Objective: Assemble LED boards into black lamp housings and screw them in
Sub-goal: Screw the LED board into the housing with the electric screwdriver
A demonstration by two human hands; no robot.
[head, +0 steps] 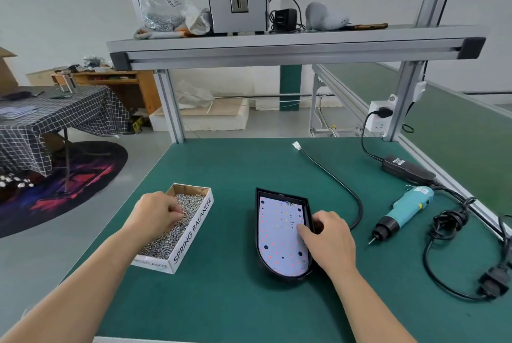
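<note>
A black lamp housing (260, 254) lies on the green table, rounded end toward me. A white LED board (279, 234) dotted with red and orange LEDs sits inside it. My right hand (329, 243) grips the housing's right rim, thumb pressing on the board. A white cardboard box (194, 229) marked SPRING BALANCER stands to the left, full of small silver screws (166, 234). My left hand (155, 215) reaches into the box, fingertips curled and pinching among the screws. A teal electric screwdriver (401, 212) lies at the right, untouched.
A black cable with a white connector (297, 146) runs from the housing across the green table (235, 165). The screwdriver's power adapter (407, 171) and coiled cords (448, 220) lie along the right edge. An aluminium shelf (277, 43) hangs overhead.
</note>
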